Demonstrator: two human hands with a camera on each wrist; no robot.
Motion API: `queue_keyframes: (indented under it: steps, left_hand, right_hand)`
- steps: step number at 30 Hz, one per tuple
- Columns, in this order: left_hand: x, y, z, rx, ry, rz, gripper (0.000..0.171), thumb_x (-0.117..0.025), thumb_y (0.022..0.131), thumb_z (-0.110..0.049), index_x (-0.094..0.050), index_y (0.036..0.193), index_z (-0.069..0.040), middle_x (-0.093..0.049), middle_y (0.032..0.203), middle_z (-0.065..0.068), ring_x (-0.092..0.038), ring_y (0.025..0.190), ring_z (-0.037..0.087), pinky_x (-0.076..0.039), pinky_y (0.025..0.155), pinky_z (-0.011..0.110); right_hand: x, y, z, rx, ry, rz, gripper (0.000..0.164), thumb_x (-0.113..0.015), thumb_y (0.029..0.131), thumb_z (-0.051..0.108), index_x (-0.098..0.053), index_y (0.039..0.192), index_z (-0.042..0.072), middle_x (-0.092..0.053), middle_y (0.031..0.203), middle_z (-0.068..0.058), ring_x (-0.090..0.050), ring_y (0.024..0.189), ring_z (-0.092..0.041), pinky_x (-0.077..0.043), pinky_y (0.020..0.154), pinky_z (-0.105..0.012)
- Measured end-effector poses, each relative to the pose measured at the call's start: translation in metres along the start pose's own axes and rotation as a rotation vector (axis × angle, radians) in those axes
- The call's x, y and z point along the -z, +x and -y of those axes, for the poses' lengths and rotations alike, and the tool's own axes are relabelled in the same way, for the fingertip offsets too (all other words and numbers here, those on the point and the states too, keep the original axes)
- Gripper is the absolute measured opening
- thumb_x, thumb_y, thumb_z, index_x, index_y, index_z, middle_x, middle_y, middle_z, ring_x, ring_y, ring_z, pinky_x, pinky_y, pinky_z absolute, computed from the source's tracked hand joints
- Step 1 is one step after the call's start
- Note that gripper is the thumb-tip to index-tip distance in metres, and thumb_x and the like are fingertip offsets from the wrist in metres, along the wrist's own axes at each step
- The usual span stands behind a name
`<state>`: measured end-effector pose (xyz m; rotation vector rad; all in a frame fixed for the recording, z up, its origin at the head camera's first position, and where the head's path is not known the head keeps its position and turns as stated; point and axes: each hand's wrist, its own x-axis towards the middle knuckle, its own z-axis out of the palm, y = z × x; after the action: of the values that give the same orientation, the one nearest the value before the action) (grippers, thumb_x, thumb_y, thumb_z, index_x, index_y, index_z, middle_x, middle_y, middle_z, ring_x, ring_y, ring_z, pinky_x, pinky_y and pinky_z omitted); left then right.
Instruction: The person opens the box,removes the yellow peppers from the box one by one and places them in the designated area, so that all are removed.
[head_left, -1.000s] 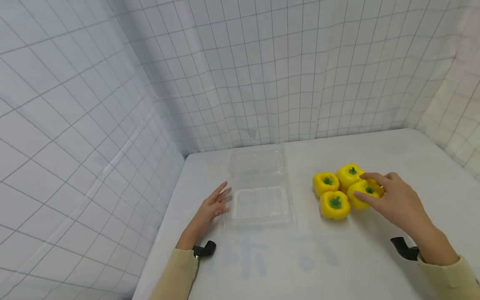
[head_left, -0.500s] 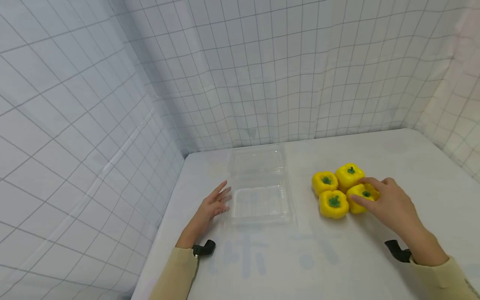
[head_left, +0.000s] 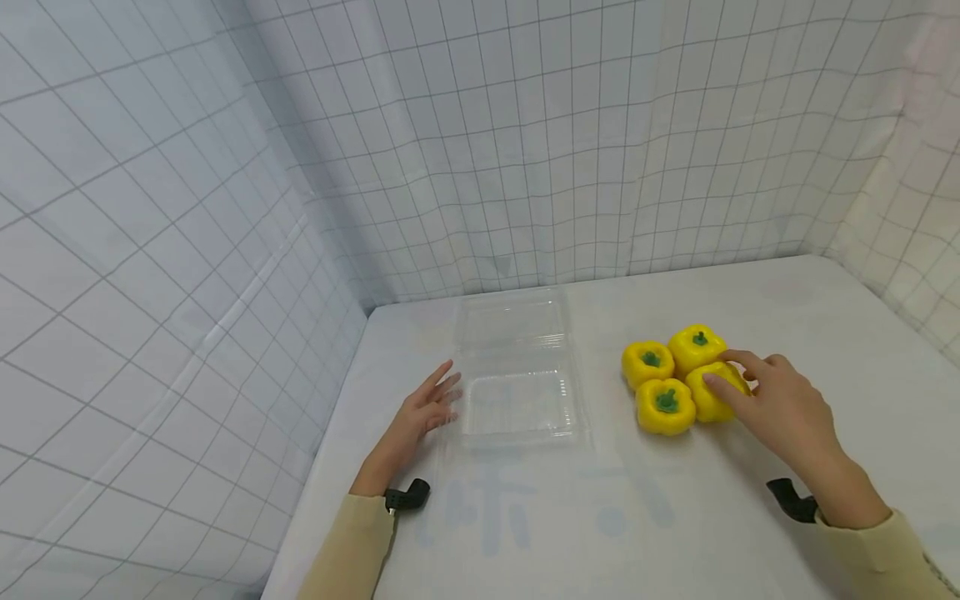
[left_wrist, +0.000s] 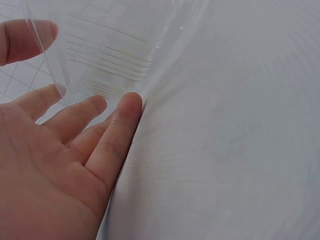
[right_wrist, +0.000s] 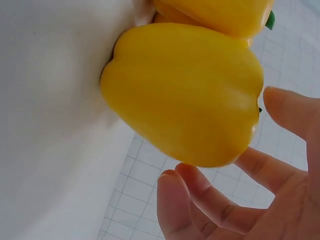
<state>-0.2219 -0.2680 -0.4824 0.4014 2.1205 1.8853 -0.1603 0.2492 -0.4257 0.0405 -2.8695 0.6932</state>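
Note:
My right hand (head_left: 791, 407) curls over the nearest-right yellow bell pepper (right_wrist: 185, 95), thumb by its stem end and fingertips (right_wrist: 192, 172) against its side. In the head view the thumb covers that pepper's stem. Three more yellow bell peppers sit close against it on the table: one nearer me (head_left: 666, 407), one at the left (head_left: 647, 363) and one behind (head_left: 697, 347). My left hand (head_left: 417, 421) lies beside a clear plastic clamshell box (head_left: 517, 439) with its lid folded back. In the left wrist view, relaxed fingers (left_wrist: 117, 130) overlap the box's side.
The white-covered table (head_left: 637, 542) shows faint bluish marks near its front. A white grid-lined curtain (head_left: 525, 167) hangs along the back and both sides. A black wrist mount (head_left: 791, 500) sticks out below my right hand, another (head_left: 408, 495) by the left.
My right hand has moved left and settled lower onto the right pepper, which has shifted left against its neighbours and tilted slightly. The left hand and the clear box stay put.

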Motion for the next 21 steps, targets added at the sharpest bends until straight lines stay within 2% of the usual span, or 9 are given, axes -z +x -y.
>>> queue_keyframes:
  steps: [13,21]
  left_hand:
    - [-0.004,0.001,0.002,-0.002,-0.010,0.011,0.074,-0.055,0.101,-0.005,-0.019,0.163,-0.025,-0.031,0.162,0.008,-0.034,0.146,0.026,-0.029,0.113,0.055]
    - [-0.002,-0.004,-0.002,0.004,0.011,0.003,0.073,-0.055,0.102,-0.007,-0.018,0.163,-0.023,-0.031,0.162,0.013,-0.036,0.145,0.032,-0.044,0.105,0.038]
  right_hand:
    - [0.006,-0.004,0.000,-0.003,-0.009,-0.018,0.067,-0.053,0.098,0.058,-0.055,0.139,0.006,-0.060,0.110,-0.024,-0.060,0.086,-0.036,-0.042,0.048,-0.033]
    - [0.013,-0.003,0.005,-0.002,0.008,-0.057,0.061,-0.054,0.098,0.055,-0.057,0.139,0.010,-0.057,0.118,-0.025,-0.060,0.094,-0.038,-0.042,0.048,-0.035]
